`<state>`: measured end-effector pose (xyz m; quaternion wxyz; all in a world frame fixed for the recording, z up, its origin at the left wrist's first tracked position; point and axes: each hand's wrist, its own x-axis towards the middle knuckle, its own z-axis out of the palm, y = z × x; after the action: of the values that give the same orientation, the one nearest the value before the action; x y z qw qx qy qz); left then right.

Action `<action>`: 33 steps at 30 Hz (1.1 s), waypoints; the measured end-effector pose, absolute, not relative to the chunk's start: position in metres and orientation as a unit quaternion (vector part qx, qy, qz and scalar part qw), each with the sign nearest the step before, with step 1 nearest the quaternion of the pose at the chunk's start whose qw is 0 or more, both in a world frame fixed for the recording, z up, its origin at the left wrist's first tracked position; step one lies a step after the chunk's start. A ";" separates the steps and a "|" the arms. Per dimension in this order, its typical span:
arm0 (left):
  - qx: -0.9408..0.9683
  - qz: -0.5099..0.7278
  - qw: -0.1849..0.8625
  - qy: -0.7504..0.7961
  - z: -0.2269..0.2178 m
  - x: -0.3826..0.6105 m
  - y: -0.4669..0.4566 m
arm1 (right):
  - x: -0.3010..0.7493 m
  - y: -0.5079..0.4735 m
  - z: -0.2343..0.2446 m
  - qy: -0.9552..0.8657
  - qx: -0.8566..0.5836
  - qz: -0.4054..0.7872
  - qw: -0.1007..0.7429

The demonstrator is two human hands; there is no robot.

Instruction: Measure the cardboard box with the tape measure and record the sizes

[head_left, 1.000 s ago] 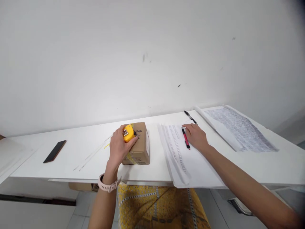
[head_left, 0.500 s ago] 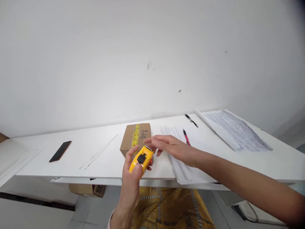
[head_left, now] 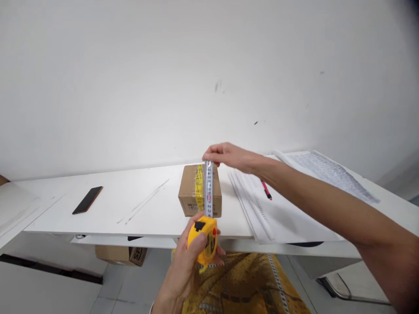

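Observation:
My left hand [head_left: 186, 257] is wrapped round the yellow case of a tape measure [head_left: 203, 239], in front of the table's near edge. The silver blade [head_left: 208, 187] is drawn out away from me and passes over a small brown cardboard box [head_left: 190, 183]. At the far end of the blade, my right hand [head_left: 225, 155] pinches its tip above the box's back edge. A strip of yellow printed tape [head_left: 199, 192] runs across the box's top and down its front.
On the white table [head_left: 137, 183] lies a dark phone-like slab [head_left: 87, 199] at the left. To the right are paper sheets [head_left: 262, 213], a red pen [head_left: 266, 190] and a page of dense writing [head_left: 330, 172]. Another cardboard box [head_left: 121, 254] sits below the table.
My right hand has moved away toward the back, pulling the blade out over the box. My left hand has turned the tape measure and brought it slightly nearer to me.

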<state>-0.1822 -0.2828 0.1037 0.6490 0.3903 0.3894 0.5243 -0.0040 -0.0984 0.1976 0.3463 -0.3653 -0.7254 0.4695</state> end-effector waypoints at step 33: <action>0.284 0.461 0.755 0.369 0.111 -0.199 -0.261 | -0.039 -0.002 0.098 -0.678 -0.409 0.479 0.378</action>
<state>-0.1987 -0.2613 0.1114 0.7555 0.2840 0.3695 0.4605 -0.0387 -0.0018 0.0982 0.3779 -0.4089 -0.6784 0.4794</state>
